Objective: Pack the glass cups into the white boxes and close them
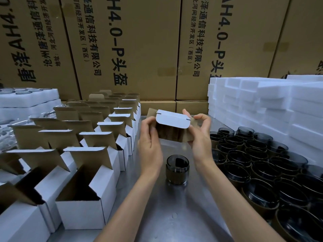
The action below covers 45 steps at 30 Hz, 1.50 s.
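Note:
Both hands hold one white box (172, 123) up over the metal table, its open mouth turned toward me and its white lid flap bent over the top. My left hand (150, 145) grips the box's left side. My right hand (201, 131) pinches its right side flap. Below the box, one dark glass cup (177, 169) with a brown band stands upright on the table (174, 215), apart from both hands. Several more dark glass cups (262, 165) crowd the right side.
Rows of open white boxes (83, 173) with raised brown-lined lids fill the left side. White foam trays (272, 105) are stacked at the back right, and another foam stack (28, 100) sits at the back left. Large brown cartons (139, 49) wall off the back.

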Motion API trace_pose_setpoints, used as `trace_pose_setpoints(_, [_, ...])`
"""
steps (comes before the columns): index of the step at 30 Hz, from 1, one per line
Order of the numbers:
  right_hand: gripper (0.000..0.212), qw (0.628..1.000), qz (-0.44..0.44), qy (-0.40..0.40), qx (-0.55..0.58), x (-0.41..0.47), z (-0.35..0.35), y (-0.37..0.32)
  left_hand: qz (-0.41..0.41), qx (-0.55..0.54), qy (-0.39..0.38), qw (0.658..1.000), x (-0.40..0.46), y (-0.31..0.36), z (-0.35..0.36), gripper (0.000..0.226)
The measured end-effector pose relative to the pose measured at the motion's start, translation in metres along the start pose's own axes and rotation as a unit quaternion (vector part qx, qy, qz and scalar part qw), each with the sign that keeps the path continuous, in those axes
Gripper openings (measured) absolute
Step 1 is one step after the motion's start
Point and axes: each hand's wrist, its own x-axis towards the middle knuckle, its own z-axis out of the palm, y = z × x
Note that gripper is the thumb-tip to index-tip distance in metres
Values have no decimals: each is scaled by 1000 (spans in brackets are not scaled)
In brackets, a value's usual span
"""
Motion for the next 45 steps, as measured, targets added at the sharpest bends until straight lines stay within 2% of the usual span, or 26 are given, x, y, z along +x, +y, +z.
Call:
trace_pose_setpoints(6, [26,996,26,-20,-77,-4,-5,21,-84,48,-63,993,-7,-22,-9,35])
trace_pose_setpoints(12, [14,994,41,21,-103,-5,-17,31,-137,62,-89,985,-6,-28,-13,40])
trace_pose_setpoints(15, [27,991,46,-16,-127,-4,-17,31,-137,76,-97,983,-8,-30,-14,46])
trace_pose_setpoints(18, [33,990,51,-27,-131,-2,-17,26,-139,59,-74,986,-10,-32,-15,34])
trace_pose_setpoints(21, [29,988,49,-14,-146,-1,-21,24,-124,52,-58,989,-11,-32,-16,31])
trace_pose_setpoints(23, [18,988,42,-18,-147,-2,-22,23,-114,62,-64,989,-10,-32,-16,38])
trace_pose_setpoints(25, [5,988,41,-26,-145,-3,-21,21,-115,72,-79,988,-9,-33,-16,33])
trace_pose_setpoints(29, [16,988,41,24,-149,1,-19,21,-118,63,-85,987,-8,-36,-14,16])
trace_pose_setpoints(33, [5,987,74,82,-113,4,-20,19,-102,63,-98,988,-9,-31,-11,23])
trace_pose_setpoints(37, [17,985,96,99,-105,3,-21,16,-90,33,-129,987,-14,-30,-14,28])
trace_pose_setpoints(40, [26,983,98,81,-132,1,-19,12,-74,67,-135,986,-15,-30,-16,32])
trace_pose_setpoints(42, [34,978,75,73,-179,-1,-15,8,-72,93,-133,984,-14,-31,-16,39])
trace_pose_setpoints(45, [28,947,-69,88,-302,-7,-7,-11,-79,119,-134,981,-12,-32,-15,39])
